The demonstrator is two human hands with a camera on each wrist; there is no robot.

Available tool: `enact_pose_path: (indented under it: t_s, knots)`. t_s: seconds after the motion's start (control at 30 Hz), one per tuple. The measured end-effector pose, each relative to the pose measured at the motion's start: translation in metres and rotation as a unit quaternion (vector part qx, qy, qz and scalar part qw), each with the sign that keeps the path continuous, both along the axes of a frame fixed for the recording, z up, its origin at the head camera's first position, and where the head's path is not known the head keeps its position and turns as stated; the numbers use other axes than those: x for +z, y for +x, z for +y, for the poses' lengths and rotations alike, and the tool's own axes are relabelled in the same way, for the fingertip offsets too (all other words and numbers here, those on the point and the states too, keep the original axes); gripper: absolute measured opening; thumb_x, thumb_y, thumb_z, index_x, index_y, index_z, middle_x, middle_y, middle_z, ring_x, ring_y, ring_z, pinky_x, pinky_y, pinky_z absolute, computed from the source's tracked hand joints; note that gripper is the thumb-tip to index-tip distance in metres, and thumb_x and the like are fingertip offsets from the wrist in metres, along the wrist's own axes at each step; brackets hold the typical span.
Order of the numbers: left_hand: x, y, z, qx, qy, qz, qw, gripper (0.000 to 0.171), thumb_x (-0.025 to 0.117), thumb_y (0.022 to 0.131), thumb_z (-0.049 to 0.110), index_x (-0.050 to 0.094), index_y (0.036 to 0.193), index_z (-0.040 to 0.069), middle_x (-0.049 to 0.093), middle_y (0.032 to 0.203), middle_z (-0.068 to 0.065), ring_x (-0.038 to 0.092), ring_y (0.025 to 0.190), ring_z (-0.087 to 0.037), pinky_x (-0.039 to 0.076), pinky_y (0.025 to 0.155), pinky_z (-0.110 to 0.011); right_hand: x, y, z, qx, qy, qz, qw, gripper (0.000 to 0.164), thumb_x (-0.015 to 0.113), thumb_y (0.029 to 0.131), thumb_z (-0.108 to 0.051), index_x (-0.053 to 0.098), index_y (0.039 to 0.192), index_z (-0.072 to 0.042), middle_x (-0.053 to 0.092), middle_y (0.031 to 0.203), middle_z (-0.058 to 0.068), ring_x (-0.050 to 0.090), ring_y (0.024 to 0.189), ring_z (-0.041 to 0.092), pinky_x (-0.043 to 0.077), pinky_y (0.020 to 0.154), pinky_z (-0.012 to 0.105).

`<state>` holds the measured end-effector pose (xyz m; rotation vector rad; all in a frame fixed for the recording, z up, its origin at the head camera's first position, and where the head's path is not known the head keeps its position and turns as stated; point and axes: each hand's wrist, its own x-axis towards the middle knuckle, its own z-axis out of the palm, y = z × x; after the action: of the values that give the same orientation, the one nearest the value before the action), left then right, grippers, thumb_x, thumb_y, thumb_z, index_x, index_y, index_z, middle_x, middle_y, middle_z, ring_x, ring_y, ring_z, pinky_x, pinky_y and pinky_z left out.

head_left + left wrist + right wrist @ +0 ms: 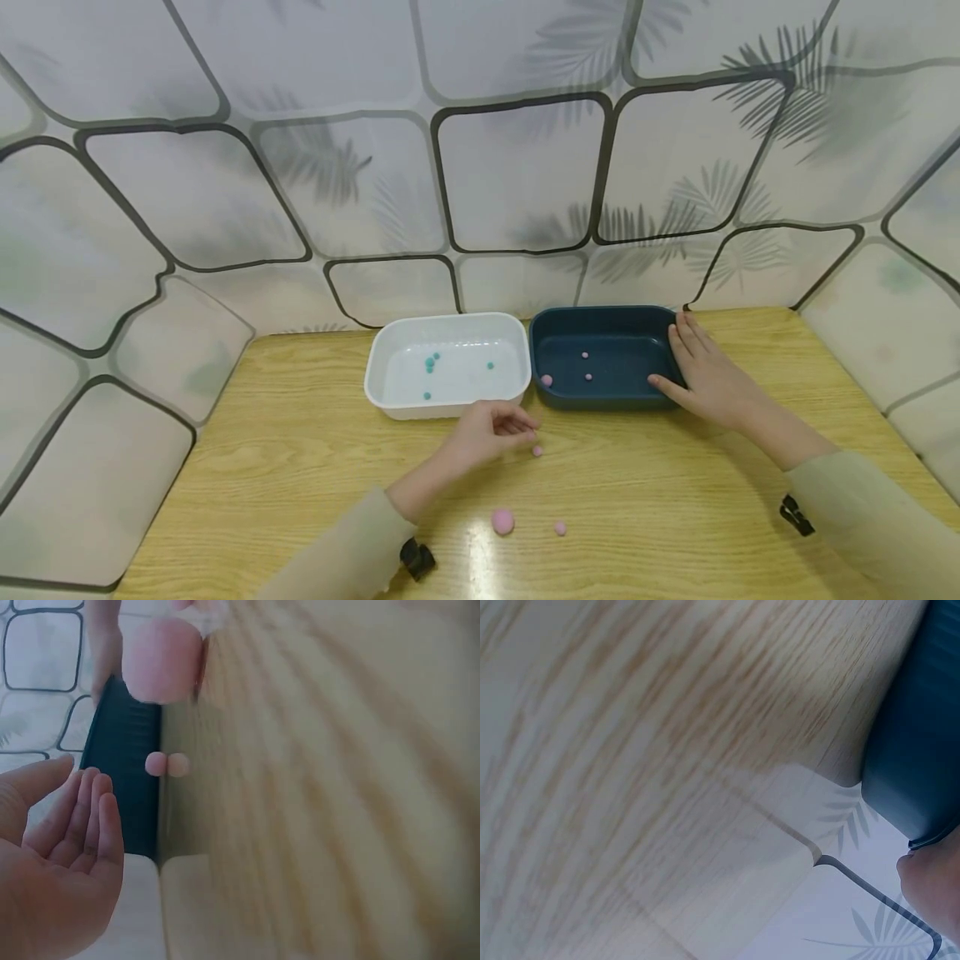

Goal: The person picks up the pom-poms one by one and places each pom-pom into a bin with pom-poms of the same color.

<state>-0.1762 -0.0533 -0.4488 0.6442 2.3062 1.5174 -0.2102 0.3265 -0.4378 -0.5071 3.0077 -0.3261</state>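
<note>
The left sleeve [341, 542] lay nearest, a black device [417, 558] at its cuff, with the right sleeve [862, 512] across from it. Just past the left cuff, the large pink ball [503, 522] sat on the wood-grained surface [660, 500], a small pink ball [560, 528] near it on the right. Beyond these came the left grip [491, 433], released: its fingers bent loosely, the thumb apart from them, nothing held between. Another small ball, the middle pink ball [537, 451], lay on the surface just beside those fingertips, on the near side. The right grip [708, 379] was not clenched either; its fingers lay extended against the right end of the dark blue tray [603, 402], touching it. Three pink balls rested inside that tray, well apart from the right fingers. Left of it, close alongside, stood the white tray [420, 412], holding several teal balls [430, 362]. Farthest back rose a patterned backdrop [517, 175] with dark outlines and grey leaves.
</note>
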Motion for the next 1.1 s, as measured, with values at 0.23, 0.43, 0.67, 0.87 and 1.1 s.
enact_pose_path:
  t_s: [0.23,0.43,0.67,0.87,1.1]
  knots:
    - [-0.013,-0.003,0.002,-0.008,-0.003,0.01,0.9999,0.019,0.077,0.094,0.001,0.077,0.111,-0.007,0.08,0.101,-0.021,0.074,0.089,-0.015,0.057,0.074,-0.014,0.0,0.001,0.0,0.0,-0.003,-0.001,1.0,0.105,0.049,0.108,-0.061,0.006,0.162,0.018,-0.011,0.173,0.036,-0.007,0.162,0.053,0.011,0.131,0.067]
    - [-0.022,-0.006,0.005,-0.026,-0.001,0.031,0.9992,0.019,0.082,0.089,-0.001,0.077,0.106,-0.008,0.08,0.094,-0.021,0.07,0.082,-0.004,0.057,0.072,-0.014,0.0,0.001,0.0,0.002,-0.004,0.002,1.0,0.104,0.049,0.108,-0.06,0.006,0.162,0.018,-0.01,0.173,0.036,-0.006,0.162,0.053,0.012,0.131,0.068]
    - [-0.027,-0.007,0.009,-0.024,-0.042,0.061,0.9969,0.016,0.084,0.088,0.001,0.079,0.102,-0.004,0.08,0.093,-0.016,0.069,0.079,-0.004,0.057,0.071,-0.013,-0.001,0.001,0.001,0.003,-0.003,0.004,1.0,0.104,0.049,0.108,-0.06,0.006,0.162,0.018,-0.01,0.173,0.036,-0.007,0.162,0.052,0.013,0.131,0.068]
    - [-0.025,-0.004,0.014,-0.034,-0.076,0.09,0.9924,0.015,0.082,0.087,-0.002,0.079,0.102,-0.003,0.077,0.09,-0.012,0.064,0.077,-0.005,0.054,0.07,-0.013,-0.001,0.001,0.001,0.004,-0.003,0.007,1.0,0.104,0.05,0.108,-0.059,0.006,0.162,0.018,-0.009,0.172,0.036,-0.005,0.162,0.053,0.012,0.131,0.068]
    - [-0.025,-0.004,0.015,-0.04,-0.099,0.117,0.9873,0.012,0.082,0.088,-0.002,0.08,0.1,-0.001,0.075,0.087,-0.01,0.061,0.076,-0.005,0.052,0.07,-0.013,0.0,0.001,0.001,0.006,-0.008,0.006,1.0,0.104,0.05,0.108,-0.059,0.006,0.162,0.018,-0.01,0.173,0.036,-0.007,0.162,0.052,0.011,0.131,0.068]
